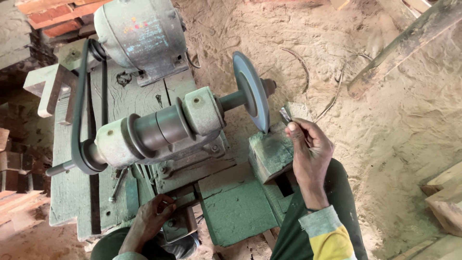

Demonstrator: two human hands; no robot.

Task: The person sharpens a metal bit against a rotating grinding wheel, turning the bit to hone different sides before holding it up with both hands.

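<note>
One small blade [285,114] in right hand [308,151], tip toward grinding wheel [251,90].

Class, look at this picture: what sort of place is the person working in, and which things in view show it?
Probably a rough woodworking or sharpening workshop. A belt-driven grinding wheel with its motor sits on a worn green bench, over a sawdust-covered floor with timber planks nearby.

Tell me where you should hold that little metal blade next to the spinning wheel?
Probably by its back end, coming from the side away from the wheel. The blade is thin and short, and its tip points toward the wheel's face. The right hand pinches it that way, fingers behind the wooden block.
</note>
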